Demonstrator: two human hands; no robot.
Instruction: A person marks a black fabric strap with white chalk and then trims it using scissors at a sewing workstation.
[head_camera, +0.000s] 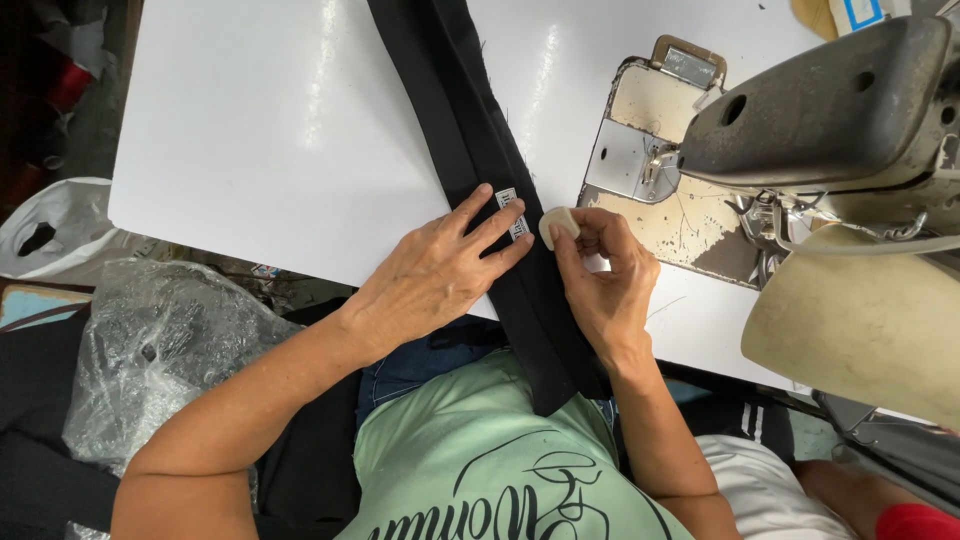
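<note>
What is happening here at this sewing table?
A person sits at a white table beside a sewing machine. The left hand presses a small white label flat onto a long black fabric strip. The right hand pinches a pale piece of chalk at the strip's edge.

You press a plain black fabric strip (470, 130) onto a glossy white table (270, 140), and the small label (511, 212) under your fingers is white with dark print, while the chalk piece (558, 224) you pinch is pale cream. The sewing machine (830, 100) beside you is dark grey above a worn, stained cream bed (660, 215) with a silvery metal plate (620, 160). Your T-shirt (470, 460) is mint green with black looping script.
</note>
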